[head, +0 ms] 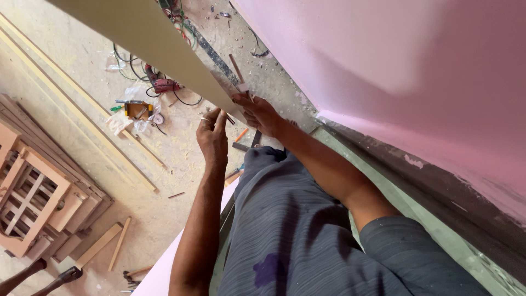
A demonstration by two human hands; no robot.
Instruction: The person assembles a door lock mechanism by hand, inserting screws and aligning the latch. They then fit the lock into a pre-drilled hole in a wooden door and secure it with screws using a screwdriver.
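A long beige board (148,41) slants from the top left down to its tip near my hands. My left hand (212,134), with a ring on one finger, grips the board's lower edge. My right hand (257,112) is closed on the board's tip, beside a small white piece (242,86) and a thin wooden stick (236,67). Whether the right hand also holds the stick cannot be told. My grey striped garment (285,225) fills the lower middle.
A pink wall (394,71) rises on the right above a dark base strip (438,181). On the dusty floor lie tangled cables and a red tool (161,84), a yellow tool (137,109), long wooden battens (71,104) and stacked wooden frames (38,192).
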